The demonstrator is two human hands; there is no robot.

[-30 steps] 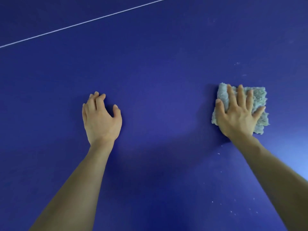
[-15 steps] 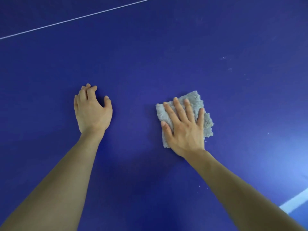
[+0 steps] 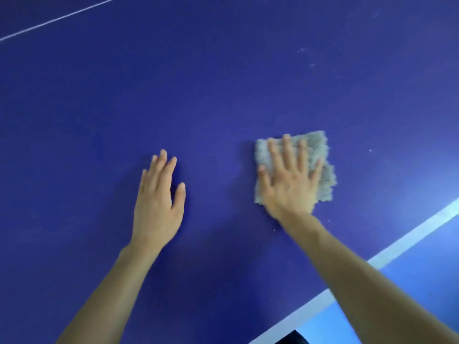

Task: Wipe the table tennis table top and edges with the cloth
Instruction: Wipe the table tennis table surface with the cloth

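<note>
We press right hand (image 3: pixel 289 184) flat, fingers spread, on grey fluffy cloth (image 3: pixel 315 155) — soft, light, bunches easily; left hand (image 3: pixel 156 194) flat, relaxed on table tennis table top (image 3: pixel 223 83) — holds nothing.

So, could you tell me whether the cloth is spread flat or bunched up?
Flat: the cloth lies as a rough square on the table top, pressed under the right hand, fingers straight.

Lighter blue floor (image 3: pixel 422 281) at lower right, brightly lit; small dark shape (image 3: pixel 292 339) at the bottom edge
</note>
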